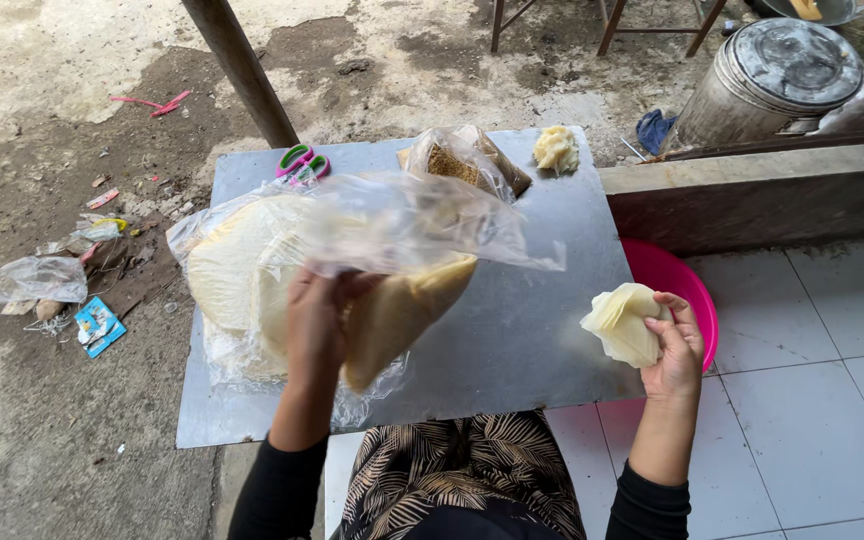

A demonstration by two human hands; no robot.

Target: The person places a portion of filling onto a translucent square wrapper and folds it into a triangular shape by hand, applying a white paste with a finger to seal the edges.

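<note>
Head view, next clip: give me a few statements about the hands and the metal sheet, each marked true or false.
1. The left hand holds a clear plastic bag of pale round wrappers. True.
2. The right hand is empty. False: it holds a folded pale wrapper.
3. Scissors with pink and green handles lie at the far edge of the metal sheet. True.
4. A blue basin sits beside the sheet. False: the basin is pink.
5. A lump of pale dough rests at the sheet's far right corner. True.
</note>
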